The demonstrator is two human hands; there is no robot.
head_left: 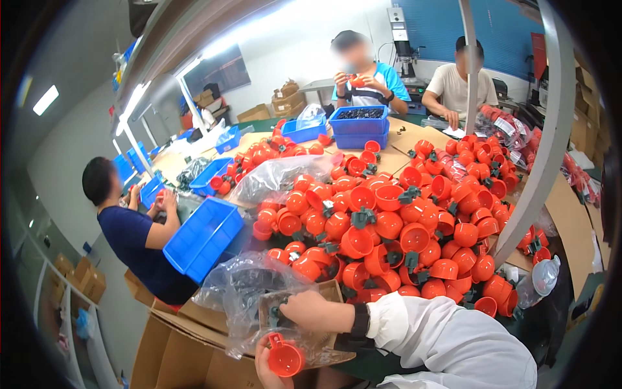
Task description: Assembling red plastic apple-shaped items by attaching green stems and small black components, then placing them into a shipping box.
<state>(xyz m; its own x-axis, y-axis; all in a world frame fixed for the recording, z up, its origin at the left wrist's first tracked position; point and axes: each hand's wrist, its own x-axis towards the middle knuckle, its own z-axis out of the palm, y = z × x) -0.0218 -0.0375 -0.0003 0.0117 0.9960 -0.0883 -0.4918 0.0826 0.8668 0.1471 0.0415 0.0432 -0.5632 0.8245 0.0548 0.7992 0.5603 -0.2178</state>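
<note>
My left hand, low in the view, is closed round a red plastic cup with a small tab on its rim. The cup's open side faces up toward me. Just above it, my right hand reaches into a small cardboard box lined with a clear plastic bag. Its fingers are bent together at a small dark green plastic part; the fingertips are partly hidden. A large heap of red cups, many with dark green clips attached, lies beyond my right forearm.
An empty blue bin stands tilted at the left, near a seated person in dark blue. Blue bins of black parts stand at the far side, before two more people. A white post rises at right. Below is an open carton.
</note>
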